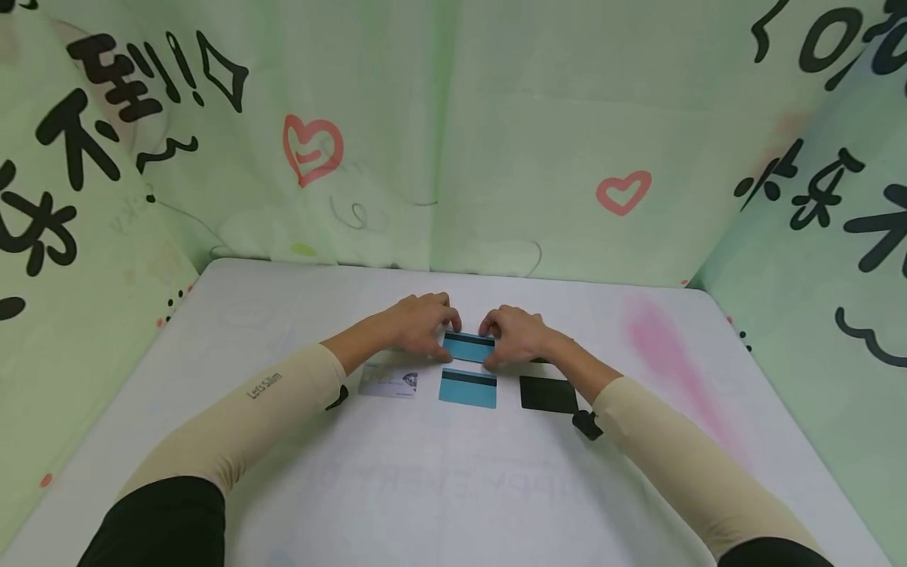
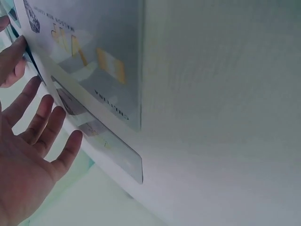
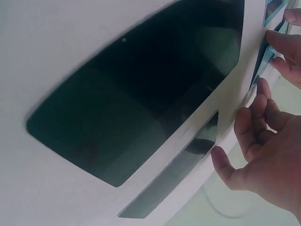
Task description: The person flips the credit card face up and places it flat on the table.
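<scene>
Head view: left hand (image 1: 423,324) and right hand (image 1: 520,335) sit at the far middle of the table (image 1: 397,504), one at each end of the far blue card (image 1: 469,346). Narrow hold: thumb and finger of each hand pinch its end, left hand on the left, right hand on the right. Card is face-up with a black stripe along the far edge; can't tell if it's flat or slightly raised. Near blue card (image 1: 468,391), also striped, lies just nearer. Silver card (image 1: 388,383) to its left, black card (image 1: 549,394) to its right, both on the table. Beige sleeves (image 1: 265,413) cover the forearms. Pink patch (image 1: 666,346) on the right of the tabletop; green curtain (image 1: 510,118) behind with black writing and red hearts.

Left wrist view: silver card is large, gold and dark print on it. Printed card (image 2: 106,141) lies beyond it, near the left hand. Outer fingers are loosely spread; fingertip contact on the blue card is hard to make out.

Right wrist view: black card fills the middle, glossy. Dark card (image 3: 174,172) lies beyond it, next to the right hand, whose fingers are bent. Blue cards show only as slivers on the right.
</scene>
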Demonstrator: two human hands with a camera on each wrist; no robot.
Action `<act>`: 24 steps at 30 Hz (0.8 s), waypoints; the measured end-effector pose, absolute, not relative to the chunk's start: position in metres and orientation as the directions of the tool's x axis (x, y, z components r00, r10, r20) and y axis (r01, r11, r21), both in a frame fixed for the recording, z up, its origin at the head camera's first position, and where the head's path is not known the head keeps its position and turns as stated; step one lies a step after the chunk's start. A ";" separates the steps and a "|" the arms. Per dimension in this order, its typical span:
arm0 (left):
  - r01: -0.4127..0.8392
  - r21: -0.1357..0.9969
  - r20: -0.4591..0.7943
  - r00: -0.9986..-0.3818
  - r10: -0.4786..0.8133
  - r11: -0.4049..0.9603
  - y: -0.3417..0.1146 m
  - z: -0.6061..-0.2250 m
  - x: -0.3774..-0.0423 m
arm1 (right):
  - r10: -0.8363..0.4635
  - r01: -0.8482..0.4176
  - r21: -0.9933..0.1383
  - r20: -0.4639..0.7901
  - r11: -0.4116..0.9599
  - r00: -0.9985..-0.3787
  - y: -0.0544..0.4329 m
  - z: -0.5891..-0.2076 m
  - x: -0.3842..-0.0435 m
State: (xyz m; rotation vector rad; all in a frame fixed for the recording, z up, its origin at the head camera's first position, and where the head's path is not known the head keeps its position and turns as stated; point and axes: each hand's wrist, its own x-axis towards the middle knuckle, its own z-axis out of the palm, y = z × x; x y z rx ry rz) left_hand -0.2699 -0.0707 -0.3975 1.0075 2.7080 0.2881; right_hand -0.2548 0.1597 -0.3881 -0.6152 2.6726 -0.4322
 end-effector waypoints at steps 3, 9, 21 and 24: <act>0.597 0.287 -0.165 -0.740 0.652 0.749 -0.070 -0.396 -0.271 | -0.466 -0.340 -0.386 -0.303 0.858 -0.831 0.158 -0.386 -0.256; 0.587 0.302 -0.200 -0.731 0.652 0.751 -0.068 -0.397 -0.273 | -0.463 -0.331 -0.387 -0.325 0.861 -0.824 0.157 -0.385 -0.257; 0.590 0.311 -0.190 -0.729 0.657 0.745 -0.066 -0.394 -0.270 | -0.455 -0.338 -0.386 -0.270 0.858 -0.849 0.160 -0.385 -0.251; 0.588 0.329 -0.188 -0.726 0.662 0.739 -0.067 -0.393 -0.270 | -0.460 -0.339 -0.392 -0.271 0.855 -0.846 0.160 -0.385 -0.250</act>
